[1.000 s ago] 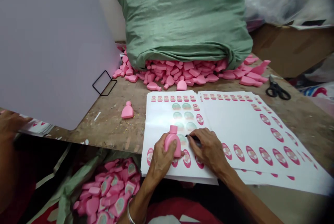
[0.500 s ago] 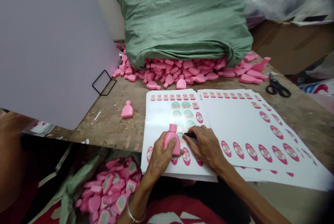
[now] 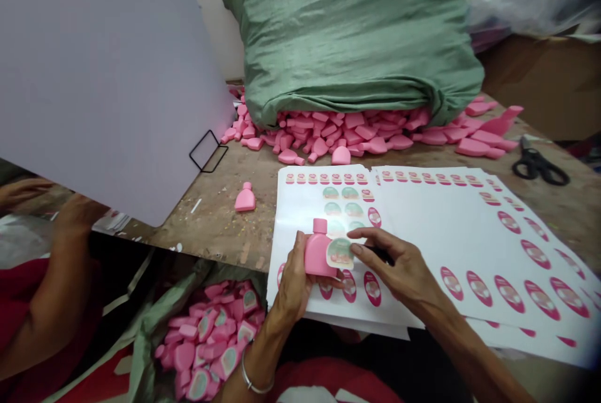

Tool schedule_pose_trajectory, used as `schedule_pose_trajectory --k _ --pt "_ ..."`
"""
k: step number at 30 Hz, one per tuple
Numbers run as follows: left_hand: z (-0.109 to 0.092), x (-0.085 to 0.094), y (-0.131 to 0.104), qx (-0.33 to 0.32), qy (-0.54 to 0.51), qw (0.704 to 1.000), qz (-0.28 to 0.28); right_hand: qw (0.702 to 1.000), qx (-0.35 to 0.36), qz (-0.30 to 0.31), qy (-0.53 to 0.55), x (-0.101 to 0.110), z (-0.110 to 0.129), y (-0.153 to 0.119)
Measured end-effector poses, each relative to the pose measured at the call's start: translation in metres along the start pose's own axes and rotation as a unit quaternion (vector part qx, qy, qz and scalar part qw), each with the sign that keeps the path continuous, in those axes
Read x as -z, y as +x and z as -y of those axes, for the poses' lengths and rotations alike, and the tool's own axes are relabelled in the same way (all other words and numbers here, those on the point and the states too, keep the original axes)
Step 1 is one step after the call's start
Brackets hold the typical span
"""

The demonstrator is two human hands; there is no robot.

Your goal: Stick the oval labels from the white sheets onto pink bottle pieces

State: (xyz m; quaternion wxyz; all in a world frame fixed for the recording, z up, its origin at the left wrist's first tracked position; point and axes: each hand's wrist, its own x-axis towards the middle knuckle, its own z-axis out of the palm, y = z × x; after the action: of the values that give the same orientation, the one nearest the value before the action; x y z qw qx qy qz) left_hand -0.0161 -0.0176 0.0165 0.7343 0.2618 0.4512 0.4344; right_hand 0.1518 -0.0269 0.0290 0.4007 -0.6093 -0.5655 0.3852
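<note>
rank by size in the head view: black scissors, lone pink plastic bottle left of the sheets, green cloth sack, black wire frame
1. Green cloth sack
2. Black scissors
3. Black wire frame
4. Lone pink plastic bottle

Pink bottle (image 3: 316,255) capped, above sticker sheet (image 3: 298,212); greenish label (image 3: 340,254) at its side.

Scissors (image 3: 535,158) lying open-handled on your right!
Cardboard box (image 3: 549,87) beyond them, pale panel (image 3: 107,77) and wire frame (image 3: 200,143) left.
</note>
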Motion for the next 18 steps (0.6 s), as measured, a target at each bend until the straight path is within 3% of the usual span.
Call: schedule_pose_trajectory --k 6,18 --pt "-0.002 -0.002 0.0 -0.008 -0.02 0.999 0.026 1.0 -0.007 0.005 0.019 -0.017 0.008 -0.002" --pt "0.0 0.001 0.0 -0.012 -0.036 0.999 0.022 1.0 0.01 0.003 0.004 -0.024 0.013 -0.003"
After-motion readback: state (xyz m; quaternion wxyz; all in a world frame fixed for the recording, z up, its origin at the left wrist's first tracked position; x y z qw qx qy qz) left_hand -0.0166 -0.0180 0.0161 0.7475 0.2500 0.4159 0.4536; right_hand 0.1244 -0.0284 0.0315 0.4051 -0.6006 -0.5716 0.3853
